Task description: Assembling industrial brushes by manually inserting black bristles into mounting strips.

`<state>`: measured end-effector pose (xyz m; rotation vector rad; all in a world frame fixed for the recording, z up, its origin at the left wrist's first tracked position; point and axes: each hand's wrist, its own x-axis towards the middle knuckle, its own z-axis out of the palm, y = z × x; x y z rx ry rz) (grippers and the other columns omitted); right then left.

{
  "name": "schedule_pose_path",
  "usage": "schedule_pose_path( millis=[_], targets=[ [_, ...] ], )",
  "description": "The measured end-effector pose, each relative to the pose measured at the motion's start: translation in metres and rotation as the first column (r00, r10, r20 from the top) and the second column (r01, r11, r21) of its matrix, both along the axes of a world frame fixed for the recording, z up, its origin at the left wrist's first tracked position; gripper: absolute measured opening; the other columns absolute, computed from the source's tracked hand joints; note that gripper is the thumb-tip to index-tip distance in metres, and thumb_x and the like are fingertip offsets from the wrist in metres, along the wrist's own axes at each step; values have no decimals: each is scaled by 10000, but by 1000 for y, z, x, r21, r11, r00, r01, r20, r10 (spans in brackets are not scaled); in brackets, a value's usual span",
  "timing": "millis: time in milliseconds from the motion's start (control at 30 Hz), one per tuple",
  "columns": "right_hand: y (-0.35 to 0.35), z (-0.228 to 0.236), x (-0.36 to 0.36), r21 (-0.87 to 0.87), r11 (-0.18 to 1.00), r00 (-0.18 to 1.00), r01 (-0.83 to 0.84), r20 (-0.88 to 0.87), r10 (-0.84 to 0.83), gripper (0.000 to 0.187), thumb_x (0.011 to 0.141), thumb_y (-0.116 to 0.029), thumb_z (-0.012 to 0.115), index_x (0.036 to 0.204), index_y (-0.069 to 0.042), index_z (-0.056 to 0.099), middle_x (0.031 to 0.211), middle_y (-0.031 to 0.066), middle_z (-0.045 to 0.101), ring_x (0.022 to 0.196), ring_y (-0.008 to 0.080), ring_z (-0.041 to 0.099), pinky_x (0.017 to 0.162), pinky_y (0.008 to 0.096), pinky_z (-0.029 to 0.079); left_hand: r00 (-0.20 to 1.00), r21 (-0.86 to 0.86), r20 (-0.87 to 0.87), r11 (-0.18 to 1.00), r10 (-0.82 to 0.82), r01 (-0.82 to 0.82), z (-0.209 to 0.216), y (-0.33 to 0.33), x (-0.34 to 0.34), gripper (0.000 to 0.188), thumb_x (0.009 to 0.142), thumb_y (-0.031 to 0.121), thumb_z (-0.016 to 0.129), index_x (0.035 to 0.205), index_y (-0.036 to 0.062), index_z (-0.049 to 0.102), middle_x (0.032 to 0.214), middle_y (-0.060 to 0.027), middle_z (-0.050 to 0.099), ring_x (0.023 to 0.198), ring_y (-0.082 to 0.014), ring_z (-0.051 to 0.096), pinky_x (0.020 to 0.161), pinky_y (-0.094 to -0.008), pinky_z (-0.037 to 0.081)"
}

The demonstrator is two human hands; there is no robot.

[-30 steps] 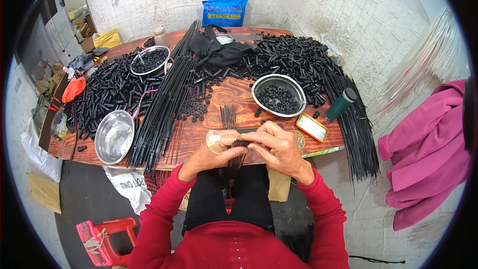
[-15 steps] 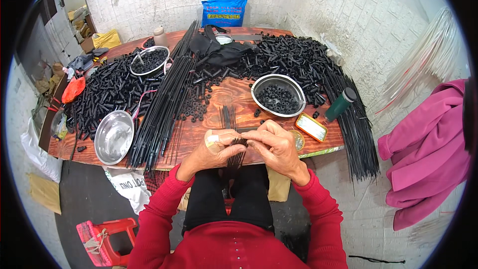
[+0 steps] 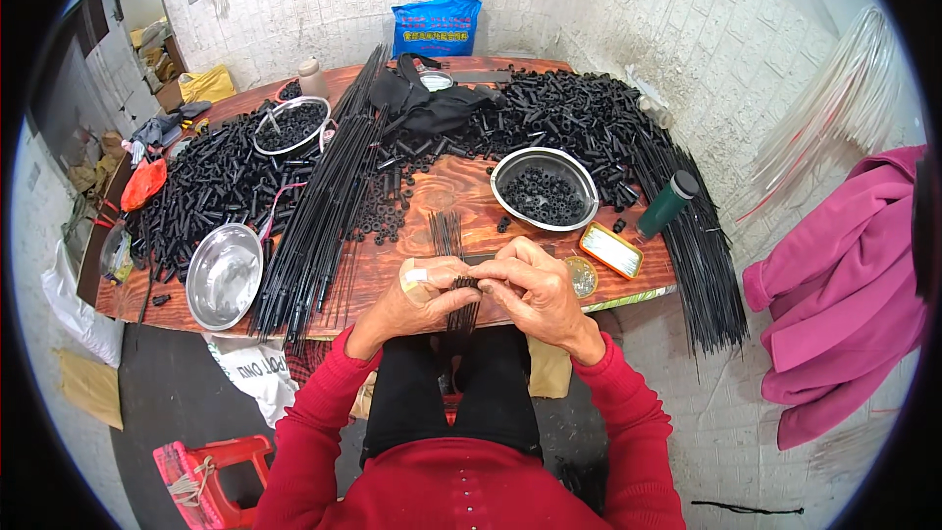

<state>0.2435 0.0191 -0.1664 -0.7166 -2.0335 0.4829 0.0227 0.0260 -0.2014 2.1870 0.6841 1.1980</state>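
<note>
At the table's near edge my left hand [image 3: 428, 292], with a plaster on its back, is closed around a bundle of thin black rods [image 3: 447, 234]. The rods stick out past the hand on the far side and also hang toward my lap. My right hand [image 3: 538, 294] meets it with thumb and forefinger pinched together beside the bundle. Whatever lies between those fingertips is too small to make out. Just beyond, right of the hands, are a small round container [image 3: 581, 277] and an orange-rimmed tray [image 3: 611, 250] with pale contents.
A steel basin [image 3: 546, 189] holds black rings; another steel bowl [image 3: 225, 277] stands at left. Long black rods [image 3: 324, 206] lie across the table [image 3: 456, 182] between heaps of short black tubes [image 3: 211, 186]. A green bottle [image 3: 669, 206] stands at right. A red stool [image 3: 221, 481] is at lower left.
Both hands stay at the bundle with nearly the same grip. The right fingertips have shifted slightly along the left thumb. The whole view has moved a little.
</note>
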Motion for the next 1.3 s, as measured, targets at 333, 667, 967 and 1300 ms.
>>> schedule_pose_path(
  millis=[333,667,967,1300],
  targets=[
    [0,3,-2,186,980,992,64,98,-83,412,771,37,769,1145,-134,782,771,40,596,633,172,604,539,321,477,1000,23,-18,1000,19,-19,2,1,-2,207,873,143,791,884,-15,657,823,-123,662,715,-298,649,628,-373,501],
    [-1,0,-5,154,983,994,99,27,-104,381,772,62,756,1101,-126,792,751,39,586,615,165,578,517,310,450,999,17,-32,999,43,-42,-3,3,-2,199,886,130,777,890,-29,657,816,-119,663,723,-286,656,640,-368,512],
    [3,-6,-6,148,986,997,76,-34,-72,319,803,49,759,1088,-94,784,777,51,621,624,164,582,525,303,448,1000,-10,-19,1000,20,-20,2,2,-1,163,911,135,751,941,-18,704,846,-122,683,739,-281,663,664,-363,520],
    [1,-6,-10,103,991,995,83,-63,-77,252,833,3,788,1078,-57,777,793,54,638,638,144,588,538,294,448,1000,-51,-2,999,9,-10,-4,4,0,176,929,159,737,931,-12,698,804,-99,636,725,-258,632,646,-361,491]
  ],
)
